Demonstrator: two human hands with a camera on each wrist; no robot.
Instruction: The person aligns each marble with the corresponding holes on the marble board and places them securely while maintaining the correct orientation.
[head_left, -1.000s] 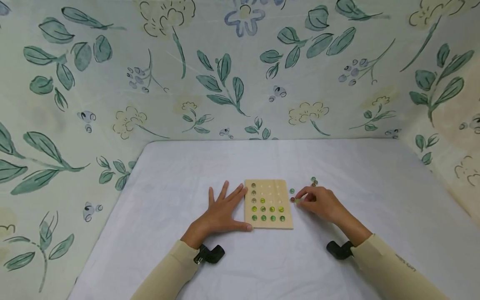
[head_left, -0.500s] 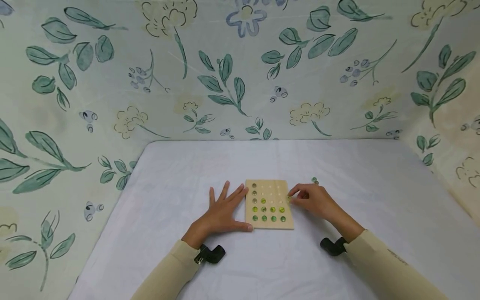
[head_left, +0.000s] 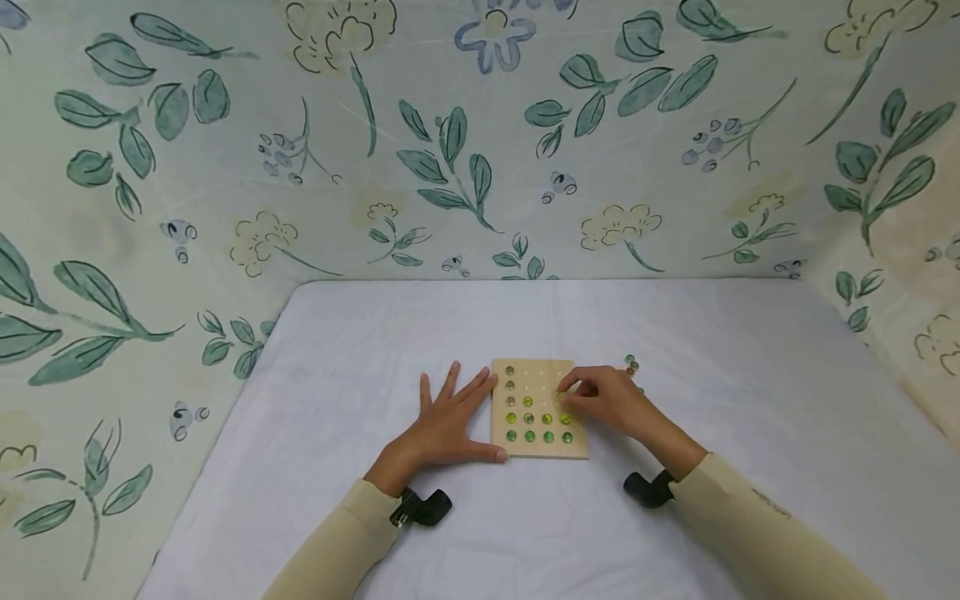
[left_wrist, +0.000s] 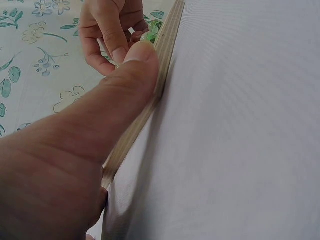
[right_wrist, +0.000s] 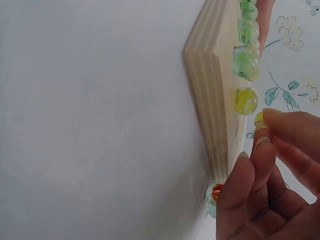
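Note:
A square wooden board (head_left: 530,365) with dimples lies on the white cloth. Green marbles (head_left: 530,437) fill its front row, yellow-green marbles (head_left: 547,419) the row behind, and brownish clear ones (head_left: 510,386) part of the left column. My left hand (head_left: 448,427) is spread at the board's left side, its thumb (left_wrist: 135,62) pressing the near edge. Over the board's right part, my right hand (head_left: 609,402) pinches a yellow marble (right_wrist: 258,119) between thumb and index finger. In the right wrist view that marble is held just off the board's top face, partly hidden by the fingertips.
Several loose marbles (head_left: 631,361) lie on the cloth right of the board, partly behind the right hand. A marble with a red swirl (right_wrist: 215,192) shows beyond the board's side. Floral fabric (head_left: 465,167) hangs behind the table (head_left: 337,333).
My right hand has picked up the yellow marble from the cloth right of the board and carried it left, over the board. The left hand keeps its place.

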